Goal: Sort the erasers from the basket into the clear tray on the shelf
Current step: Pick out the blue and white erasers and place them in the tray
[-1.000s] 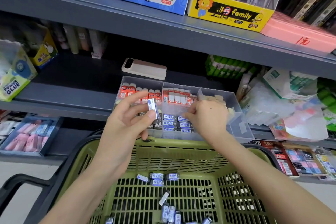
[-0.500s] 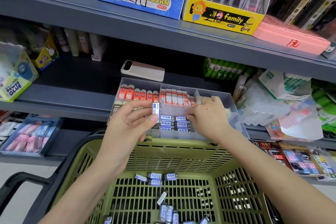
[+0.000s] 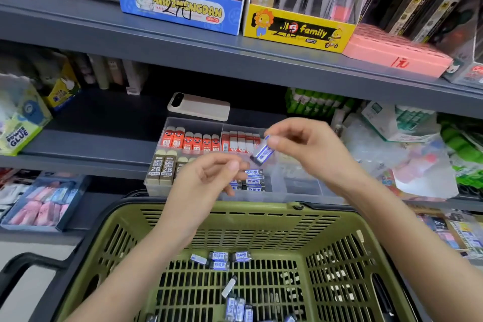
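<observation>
Pinching a blue-and-white eraser (image 3: 262,151) by its top end, the right hand (image 3: 316,154) has its grip closed thumb against forefinger, so the eraser hangs tilted with the lower end pointing down and left. It's up in the air over the middle of the clear tray (image 3: 300,187), not touching anything in there. The left hand (image 3: 206,180) sits just beside it, lower and to the left, with its grip loose and empty and the fingers softly curled. Its fingertips are near the eraser's bottom corner, with what looks like a small gap between them

The tray is at the front edge of the middle shelf (image 3: 91,144), right behind the far rim of the green basket (image 3: 261,222). Back left compartment has a row of red erasers (image 3: 190,141) standing up, and next to that is a row of red-and-white ones (image 3: 240,141). Front left has brown 2B erasers (image 3: 162,170), and front middle has stacked blue ones (image 3: 253,181) like the one being held, partly hidden by the left hand. Can't really tell what's in the right end, the right hand covers most of it

Down in the basket there are loose blue erasers (image 3: 222,259) on the bottom: a small cluster near the far wall, one lying slanted on its own, and a bunch at the near edge

Behind the tray lies a beige phone (image 3: 198,107). Up on the top shelf are a blue box (image 3: 177,8), a yellow box (image 3: 298,30) and a pink box (image 3: 392,57)
</observation>
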Available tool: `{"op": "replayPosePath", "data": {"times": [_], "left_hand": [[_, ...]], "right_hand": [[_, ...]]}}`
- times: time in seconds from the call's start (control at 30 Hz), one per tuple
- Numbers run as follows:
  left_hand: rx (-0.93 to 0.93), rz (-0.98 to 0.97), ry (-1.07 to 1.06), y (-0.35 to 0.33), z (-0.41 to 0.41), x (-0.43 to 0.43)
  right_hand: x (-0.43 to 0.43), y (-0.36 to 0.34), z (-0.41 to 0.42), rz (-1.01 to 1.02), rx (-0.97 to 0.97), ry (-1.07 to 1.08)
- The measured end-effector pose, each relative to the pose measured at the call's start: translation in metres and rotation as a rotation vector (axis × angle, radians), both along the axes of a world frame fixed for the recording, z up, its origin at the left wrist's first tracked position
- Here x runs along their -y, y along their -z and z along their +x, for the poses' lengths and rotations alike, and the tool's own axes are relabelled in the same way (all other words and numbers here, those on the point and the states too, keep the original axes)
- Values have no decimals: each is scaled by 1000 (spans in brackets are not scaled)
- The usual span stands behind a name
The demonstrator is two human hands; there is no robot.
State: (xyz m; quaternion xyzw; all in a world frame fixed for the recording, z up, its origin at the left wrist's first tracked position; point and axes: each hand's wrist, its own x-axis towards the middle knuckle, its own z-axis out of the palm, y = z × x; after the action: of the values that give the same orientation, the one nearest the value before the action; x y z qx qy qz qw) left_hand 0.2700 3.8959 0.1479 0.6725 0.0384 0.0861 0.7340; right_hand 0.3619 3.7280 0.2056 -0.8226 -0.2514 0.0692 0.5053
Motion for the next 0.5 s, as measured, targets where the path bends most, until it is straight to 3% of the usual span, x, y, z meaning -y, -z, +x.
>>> {"op": "replayPosePath", "data": {"times": [0.13, 0.2, 0.33, 0.5], "left_hand": [[139, 655, -131, 8, 3, -9], [227, 850, -119, 12, 1, -12], [296, 1017, -93, 23, -5, -13], [336, 1052, -104, 33, -8, -16]], "right_hand": [[9, 13, 24, -369, 138, 59], [7, 27, 28, -636, 292, -20], [5, 44, 30, -835, 431, -121], [6, 54, 32, -1003, 543, -227]]}}
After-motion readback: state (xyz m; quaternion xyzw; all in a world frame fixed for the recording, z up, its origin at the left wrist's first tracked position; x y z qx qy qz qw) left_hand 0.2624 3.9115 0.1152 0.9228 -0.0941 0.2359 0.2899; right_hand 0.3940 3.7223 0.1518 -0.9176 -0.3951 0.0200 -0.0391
